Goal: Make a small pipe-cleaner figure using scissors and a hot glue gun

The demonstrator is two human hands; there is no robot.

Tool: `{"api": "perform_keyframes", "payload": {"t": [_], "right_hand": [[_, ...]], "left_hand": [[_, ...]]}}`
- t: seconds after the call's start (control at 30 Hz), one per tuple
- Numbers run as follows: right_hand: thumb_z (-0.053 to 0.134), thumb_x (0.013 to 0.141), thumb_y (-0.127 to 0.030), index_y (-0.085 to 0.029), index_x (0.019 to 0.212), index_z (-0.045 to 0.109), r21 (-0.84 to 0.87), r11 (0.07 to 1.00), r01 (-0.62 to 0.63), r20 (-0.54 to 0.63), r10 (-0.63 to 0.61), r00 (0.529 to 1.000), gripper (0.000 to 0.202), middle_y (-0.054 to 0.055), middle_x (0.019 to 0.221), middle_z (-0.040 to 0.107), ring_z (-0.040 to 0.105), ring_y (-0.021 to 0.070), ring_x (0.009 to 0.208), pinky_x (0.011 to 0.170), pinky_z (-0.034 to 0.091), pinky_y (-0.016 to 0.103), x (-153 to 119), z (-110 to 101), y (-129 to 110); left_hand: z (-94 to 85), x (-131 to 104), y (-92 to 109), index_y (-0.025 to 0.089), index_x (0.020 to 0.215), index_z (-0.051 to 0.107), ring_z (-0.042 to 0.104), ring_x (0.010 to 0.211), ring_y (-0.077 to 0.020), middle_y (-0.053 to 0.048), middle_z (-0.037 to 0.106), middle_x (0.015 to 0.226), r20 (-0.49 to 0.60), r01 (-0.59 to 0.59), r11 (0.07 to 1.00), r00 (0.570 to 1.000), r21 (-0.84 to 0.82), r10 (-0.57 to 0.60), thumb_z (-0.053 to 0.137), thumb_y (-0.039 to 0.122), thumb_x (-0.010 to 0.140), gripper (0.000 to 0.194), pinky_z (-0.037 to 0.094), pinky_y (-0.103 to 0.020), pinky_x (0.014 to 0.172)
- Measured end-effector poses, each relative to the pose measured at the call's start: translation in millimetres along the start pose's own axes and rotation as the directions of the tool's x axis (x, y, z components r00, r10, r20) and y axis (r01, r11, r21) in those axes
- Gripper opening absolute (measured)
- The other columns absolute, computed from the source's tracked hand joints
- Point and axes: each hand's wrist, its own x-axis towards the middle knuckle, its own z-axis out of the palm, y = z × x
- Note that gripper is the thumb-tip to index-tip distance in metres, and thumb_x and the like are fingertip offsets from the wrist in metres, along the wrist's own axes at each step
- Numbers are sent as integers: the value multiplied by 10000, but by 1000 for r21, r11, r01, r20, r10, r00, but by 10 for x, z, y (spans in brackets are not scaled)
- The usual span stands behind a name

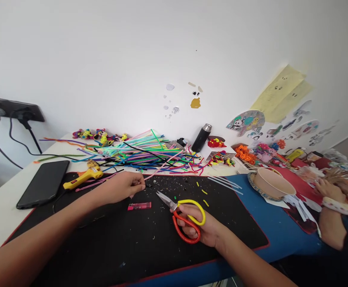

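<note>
My right hand (208, 229) holds a pair of scissors (175, 206) by its yellow and red handles, the blades pointing up and left over the black mat (116, 243). To the left, my left hand (127, 185) is closed in a pinch above the mat; a small dark bit shows near the fingertips, but what they hold is too small to make out. Just below that hand lies a pink lighter (139, 206). Short yellow pipe cleaner pieces (204, 191) and a tiny green piece (175, 197) rest beyond the scissors.
Behind the mat spreads a heap of coloured pipe cleaners (144, 153). A yellow glue gun (82, 176) and a phone (44, 183) lie left. A black flask (201, 138) leans by the wall. At right are a round bowl (274, 184) and another person's hands (331, 189).
</note>
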Motion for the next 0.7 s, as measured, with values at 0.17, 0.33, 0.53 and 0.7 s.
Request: {"api": "perform_keyframes", "payload": {"t": [0.17,0.33,0.53,0.7], "right_hand": [[879,815,-535,-147,937,681,-65,997,47,-162,-57,985,452,-12,710,649,435,29,398,360,234,152,-100,-283,-90],[936,770,-414,-140,940,698,156,947,279,-347,-212,913,401,-32,685,608,415,23,444,395,303,130,-86,-479,-174],[856,859,-561,-135,1072,727,139,979,147,-32,-144,989,493,-32,692,604,432,28,395,359,273,153,-126,-150,-15],[767,848,-752,-137,1143,709,-11,996,88,53,-88,995,685,-15,708,646,580,89,416,349,348,176,-6,80,77]], "left_hand": [[-16,-2,21,243,877,658,623,667,-215,0,706,701,16,-13,999,1000,38,13,529,525,905,311,405,-297,661],[-8,-6,24,245,881,656,618,663,-213,6,702,694,13,-10,999,1000,44,9,530,526,905,309,400,-296,656],[37,23,-43,247,888,651,629,663,-209,12,711,698,15,-14,999,1000,45,13,528,531,929,312,403,-293,653],[52,27,-38,246,867,653,622,644,-206,14,705,680,-6,-7,1000,1000,7,7,551,544,910,318,402,-298,642]]}}
